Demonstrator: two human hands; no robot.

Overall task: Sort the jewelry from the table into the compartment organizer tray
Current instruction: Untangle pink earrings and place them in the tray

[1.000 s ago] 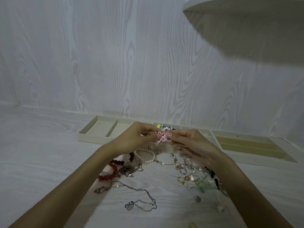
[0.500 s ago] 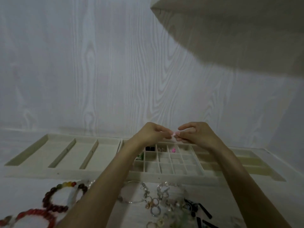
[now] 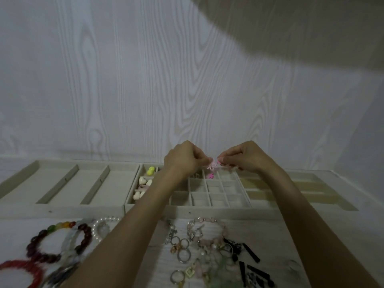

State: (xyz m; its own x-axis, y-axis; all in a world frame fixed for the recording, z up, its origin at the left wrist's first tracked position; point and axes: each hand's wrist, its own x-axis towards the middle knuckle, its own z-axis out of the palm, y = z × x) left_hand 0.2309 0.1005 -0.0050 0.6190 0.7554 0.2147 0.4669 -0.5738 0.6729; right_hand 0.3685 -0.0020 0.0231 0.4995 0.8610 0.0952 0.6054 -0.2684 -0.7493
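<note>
My left hand (image 3: 182,157) and my right hand (image 3: 243,156) meet above the back of the beige compartment organizer tray (image 3: 187,208). Both pinch a small pink earring piece (image 3: 213,165) between their fingertips. It hangs over a back-row cell that holds another pink piece (image 3: 211,176). Cells at the grid's left hold a yellow-green piece (image 3: 151,171) and white heart pieces (image 3: 143,180). On the table in front lie loose rings (image 3: 184,255), a pink bead bracelet (image 3: 207,231) and a dark bead bracelet (image 3: 60,242).
The tray's left part has three long slots (image 3: 62,183); its right part has long yellowish slots (image 3: 291,190). A pearl bracelet (image 3: 104,227), a red bracelet (image 3: 22,271) and black stick pieces (image 3: 251,265) lie near the front. A wood-grain wall stands right behind the tray.
Both hands have carried the pink piece from above the jewelry pile forward to over the tray's small cells. The view has tilted down and closer, so more table jewelry shows.
</note>
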